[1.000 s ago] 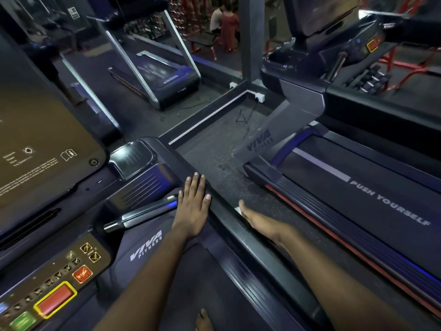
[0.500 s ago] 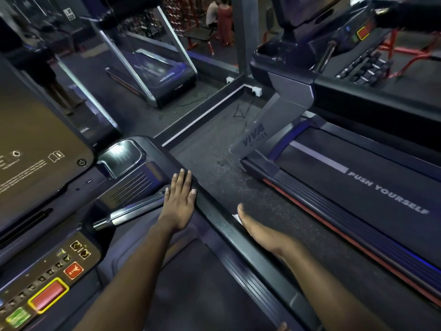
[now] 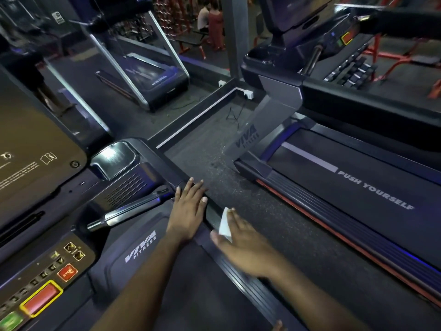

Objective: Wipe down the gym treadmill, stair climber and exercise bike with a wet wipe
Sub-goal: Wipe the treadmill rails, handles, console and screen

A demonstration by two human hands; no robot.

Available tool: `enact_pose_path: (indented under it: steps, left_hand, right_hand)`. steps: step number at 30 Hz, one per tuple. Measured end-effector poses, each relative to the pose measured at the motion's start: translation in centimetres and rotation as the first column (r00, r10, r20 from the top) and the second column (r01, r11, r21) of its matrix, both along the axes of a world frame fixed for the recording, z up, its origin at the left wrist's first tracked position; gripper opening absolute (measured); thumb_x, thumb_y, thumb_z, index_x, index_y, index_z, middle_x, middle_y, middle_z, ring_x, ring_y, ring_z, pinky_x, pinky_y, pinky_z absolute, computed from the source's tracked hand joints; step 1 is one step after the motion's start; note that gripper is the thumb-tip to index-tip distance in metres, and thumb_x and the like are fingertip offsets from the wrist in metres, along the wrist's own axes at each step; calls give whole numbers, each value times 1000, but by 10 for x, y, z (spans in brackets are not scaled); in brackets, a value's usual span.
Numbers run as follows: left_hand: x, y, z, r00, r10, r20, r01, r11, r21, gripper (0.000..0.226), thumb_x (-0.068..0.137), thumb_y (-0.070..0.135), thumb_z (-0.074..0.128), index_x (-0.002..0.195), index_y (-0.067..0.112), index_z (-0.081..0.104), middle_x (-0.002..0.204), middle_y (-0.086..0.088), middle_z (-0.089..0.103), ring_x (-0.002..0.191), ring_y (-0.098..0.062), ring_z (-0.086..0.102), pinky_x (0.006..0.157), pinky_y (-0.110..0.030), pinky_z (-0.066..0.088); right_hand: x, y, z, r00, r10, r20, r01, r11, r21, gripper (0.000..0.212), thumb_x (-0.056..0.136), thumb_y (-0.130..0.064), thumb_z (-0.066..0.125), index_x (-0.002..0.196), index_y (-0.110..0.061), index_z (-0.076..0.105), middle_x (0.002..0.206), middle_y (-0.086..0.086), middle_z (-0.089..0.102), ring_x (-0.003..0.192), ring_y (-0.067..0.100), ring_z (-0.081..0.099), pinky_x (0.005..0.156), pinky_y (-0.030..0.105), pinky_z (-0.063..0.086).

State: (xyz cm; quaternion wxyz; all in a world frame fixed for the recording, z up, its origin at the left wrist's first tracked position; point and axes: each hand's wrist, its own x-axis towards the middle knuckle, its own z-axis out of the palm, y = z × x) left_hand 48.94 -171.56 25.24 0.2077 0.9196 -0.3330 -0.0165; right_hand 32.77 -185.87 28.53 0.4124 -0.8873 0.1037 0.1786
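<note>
Nearest, a glossy red button (image 3: 41,298) framed in yellow is seen on the treadmill (image 3: 140,256). The right hand (image 3: 248,249) is laid palm down on the ribbed black side rail (image 3: 253,290). Its blurred fingers are apparently straight, with the thin white wet wipe (image 3: 224,225) pressed beneath them. Just beyond, the left hand (image 3: 188,211) is spread flat on the smooth rail top. Since the earlier frame, the right hand has been turned from edge-on to flat and the wipe exposed. Farther off, a second treadmill (image 3: 358,187) with a matte belt is seen
</note>
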Motion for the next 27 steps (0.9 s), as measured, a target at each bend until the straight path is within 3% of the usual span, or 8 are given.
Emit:
enact_pose_path:
  steps: [3,6,9,11,14,19,23,27]
  left_hand:
    - [0,-1,5,1000,-5,-19,5,1000,-22,45,108,33,31,137,15,60,152,0,49,153,-17,21,126,-45,5]
    - [2,0,7,999,-23,-25,23,1000,-7,45,108,33,31,136,15,60,150,0,50,153,-17,23,125,-44,5]
    - [2,-2,6,1000,-7,-24,7,1000,3,36,109,24,38,137,13,59,150,-1,49,153,-18,22,125,-44,4]
    - [1,-2,6,999,-9,-40,10,1000,21,37,109,25,38,139,12,57,152,-2,46,154,-18,19,125,-45,3]
    - [-2,-1,6,999,-16,-48,18,998,53,39,110,29,36,140,11,53,155,-3,42,155,-19,14,125,-46,0]
    - [-1,-4,2,998,-4,-57,8,998,62,40,109,32,35,141,13,51,156,-3,39,155,-19,11,125,-47,-2]
    - [2,-2,-1,998,-15,-57,18,997,69,46,110,38,29,141,13,51,157,-2,38,155,-18,10,125,-47,-3]
    - [4,0,-3,998,-29,-59,35,995,93,50,109,42,26,142,13,49,158,-2,35,155,-17,8,124,-46,-4]
  right_hand:
    - [-26,32,-9,979,118,164,-44,917,-397,94,95,-76,13,156,-15,-25,163,1,-34,150,18,-31,126,40,-11]
    - [-29,40,-20,977,86,195,6,903,-430,93,97,-71,18,157,-13,-22,165,3,-31,152,21,-28,126,42,-11]
    - [10,25,-11,992,-86,90,107,956,-274,94,97,-73,25,162,-12,-2,170,11,2,156,27,12,126,42,14]
    - [33,3,-2,979,-175,-101,176,984,-5,86,96,-75,24,161,-19,21,166,8,26,150,28,31,120,42,26]
    - [26,-29,3,939,-132,-317,259,879,400,82,94,-80,18,160,-31,24,169,-2,16,155,20,16,124,43,13]
    - [5,-44,4,923,-92,-373,268,851,453,92,80,-93,12,158,-45,11,169,-10,2,156,18,2,123,50,3]
    - [23,-37,8,945,-96,-313,265,787,558,97,81,-91,13,161,-35,16,168,-11,10,155,11,7,123,40,4]
    - [0,-48,-14,903,-128,-411,315,846,430,86,88,-86,9,160,-39,9,170,-5,1,157,21,0,123,52,0]
